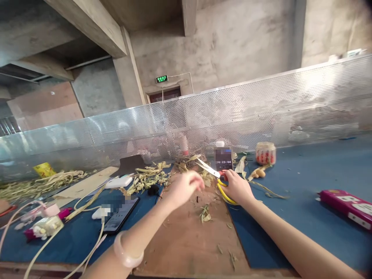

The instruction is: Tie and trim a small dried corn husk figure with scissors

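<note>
My right hand (pixel 238 189) grips a pair of scissors (pixel 209 169) with yellow and red handles. Their blades point away to the upper left and look slightly parted. To the left of the scissors, my left hand (pixel 186 188) hovers over the brown board (pixel 177 240), fingers loosely bent and a little blurred, with nothing visible in them. Dried husk strips (pixel 186 164) lie in a heap beyond both hands. A small scrap of dry leaf (pixel 205 214) rests on the board below them.
A phone showing a timer (pixel 223 158) stands behind the scissors. At left are a dark phone (pixel 122 215), a white power bank (pixel 118 182), cables and plant strips (pixel 37 184). A jar (pixel 265 153) and magenta box (pixel 347 207) sit right. A perforated metal screen (pixel 247 108) rises behind.
</note>
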A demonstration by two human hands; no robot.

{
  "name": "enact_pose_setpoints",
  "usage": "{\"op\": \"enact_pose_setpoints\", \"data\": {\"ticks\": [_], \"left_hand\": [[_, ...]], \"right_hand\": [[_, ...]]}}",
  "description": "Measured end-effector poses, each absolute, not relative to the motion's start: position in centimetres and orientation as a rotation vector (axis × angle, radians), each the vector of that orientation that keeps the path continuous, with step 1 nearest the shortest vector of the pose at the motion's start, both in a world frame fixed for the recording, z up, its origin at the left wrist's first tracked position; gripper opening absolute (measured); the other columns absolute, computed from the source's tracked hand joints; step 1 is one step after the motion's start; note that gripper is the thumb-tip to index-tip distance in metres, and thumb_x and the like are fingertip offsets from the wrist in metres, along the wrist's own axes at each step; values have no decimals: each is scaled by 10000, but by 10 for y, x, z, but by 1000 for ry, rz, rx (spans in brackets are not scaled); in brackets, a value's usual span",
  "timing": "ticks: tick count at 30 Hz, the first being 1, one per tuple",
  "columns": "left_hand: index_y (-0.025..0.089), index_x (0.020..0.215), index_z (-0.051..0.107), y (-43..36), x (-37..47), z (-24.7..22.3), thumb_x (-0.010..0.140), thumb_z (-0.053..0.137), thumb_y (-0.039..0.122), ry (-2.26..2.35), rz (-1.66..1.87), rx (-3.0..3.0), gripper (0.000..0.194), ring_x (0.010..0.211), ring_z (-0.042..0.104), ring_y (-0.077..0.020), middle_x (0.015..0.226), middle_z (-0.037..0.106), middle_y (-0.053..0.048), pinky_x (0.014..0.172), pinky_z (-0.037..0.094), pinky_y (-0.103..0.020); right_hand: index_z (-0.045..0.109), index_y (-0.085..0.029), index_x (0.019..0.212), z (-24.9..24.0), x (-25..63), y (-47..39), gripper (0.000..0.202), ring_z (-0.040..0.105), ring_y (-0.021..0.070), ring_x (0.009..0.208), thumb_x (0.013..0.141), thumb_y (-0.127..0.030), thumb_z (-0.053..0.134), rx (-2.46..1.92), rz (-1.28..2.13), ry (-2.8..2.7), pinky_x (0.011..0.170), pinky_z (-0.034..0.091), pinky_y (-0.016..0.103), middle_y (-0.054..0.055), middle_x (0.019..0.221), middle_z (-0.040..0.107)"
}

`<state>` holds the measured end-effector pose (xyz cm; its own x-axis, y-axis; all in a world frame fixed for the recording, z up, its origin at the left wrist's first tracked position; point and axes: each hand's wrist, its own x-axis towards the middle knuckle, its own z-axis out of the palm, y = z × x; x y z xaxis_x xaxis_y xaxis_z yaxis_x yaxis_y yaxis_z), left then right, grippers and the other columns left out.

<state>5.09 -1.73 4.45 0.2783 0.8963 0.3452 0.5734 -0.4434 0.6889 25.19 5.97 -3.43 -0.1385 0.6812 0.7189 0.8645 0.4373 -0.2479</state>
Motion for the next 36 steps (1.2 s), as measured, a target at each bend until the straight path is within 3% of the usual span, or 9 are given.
{"op": "enact_pose_setpoints", "data": {"ticks": [2, 6, 19, 26, 29, 32, 36], "left_hand": [[165, 754, 633, -10, 55, 28, 759, 564, 329, 1401, 793, 2245, 178, 646, 575, -154, 722, 656, -31, 600, 428, -268], [170, 754, 628, 0, 56, 0, 601, 671, 426, 1577, 549, 2297, 301, 637, 572, -168, 721, 661, -28, 527, 375, -242], [167, 738, 667, 1, 48, 2, 588, 651, 331, 1512, 322, 2233, 223, 607, 557, -154, 696, 654, -21, 507, 353, -236], [140, 749, 628, 22, 32, -1, 594, 709, 247, 1260, 716, 1774, 205, 651, 572, -136, 704, 644, -29, 600, 412, -241], [147, 872, 608, 30, 22, 1, 615, 728, 208, 1116, 991, 1498, 290, 645, 569, -113, 750, 634, -29, 587, 428, -228], [148, 959, 575, 34, 19, 2, 627, 733, 140, 937, 1180, 1232, 368, 696, 594, -121, 797, 632, -42, 676, 475, -256], [145, 940, 566, 35, 22, 3, 649, 713, 87, 799, 1297, 1073, 331, 719, 617, -133, 811, 643, -46, 763, 495, -301]], "right_hand": [[482, -212, 788, -34, 251, 60, 203, 531, 154, 720, 756, -412, 501, -1305, -291, -1882, 526, 298, 252, 17, 833, 567], [469, -213, 758, -32, 250, 59, 225, 527, 148, 714, 760, -437, 492, -1317, -304, -1873, 524, 298, 251, 10, 825, 564], [466, -213, 760, -30, 249, 57, 175, 509, 139, 696, 726, -376, 520, -1314, -279, -1900, 530, 297, 246, -1, 818, 554], [448, -216, 747, -29, 250, 57, 215, 505, 134, 671, 752, -427, 493, -1318, -269, -1878, 511, 293, 240, -2, 815, 550], [450, -215, 751, -29, 249, 57, 221, 498, 130, 657, 762, -434, 483, -1308, -270, -1886, 507, 295, 238, 1, 821, 554], [449, -214, 747, -29, 249, 56, 199, 494, 131, 654, 750, -407, 496, -1319, -266, -1905, 504, 291, 237, 0, 816, 554], [464, -213, 774, -28, 248, 54, 158, 505, 136, 689, 729, -356, 512, -1309, -260, -1927, 512, 296, 234, 2, 834, 559]]}}
